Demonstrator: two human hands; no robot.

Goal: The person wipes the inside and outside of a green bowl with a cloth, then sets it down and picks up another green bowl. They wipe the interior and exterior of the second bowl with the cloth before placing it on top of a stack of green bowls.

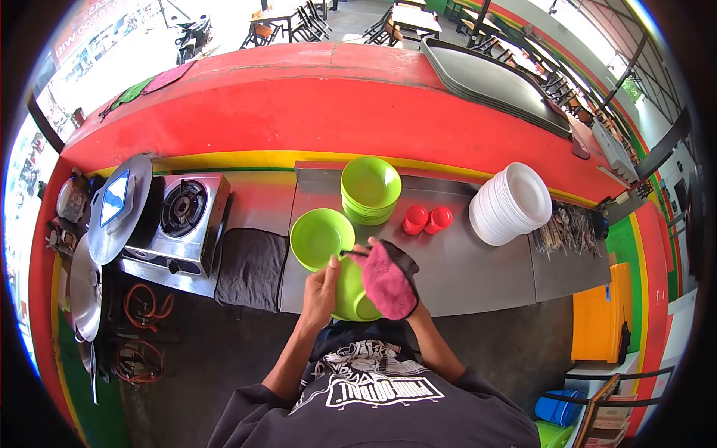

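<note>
My left hand [320, 293] grips the rim of a lime-green bowl [347, 287], thumb up along its edge. This bowl is tipped on its side, with its round base towards my body. A pink and black cloth [388, 282] is in my right hand [367, 249], lying against the bowl's right side. The cloth hides most of that hand; only some fingertips and the wrist show. Just beyond, another green bowl [321, 237] sits on the steel counter [463, 269], opening upward. A stack of green bowls [371, 187] stands behind it.
Red cups [427, 220] and a leaning stack of white plates [515, 201] stand to the right, near a pile of cutlery [569, 230]. At left are a dark folded cloth [250, 269] and a gas stove [183, 216]. A red wall [299, 104] borders the counter's far side.
</note>
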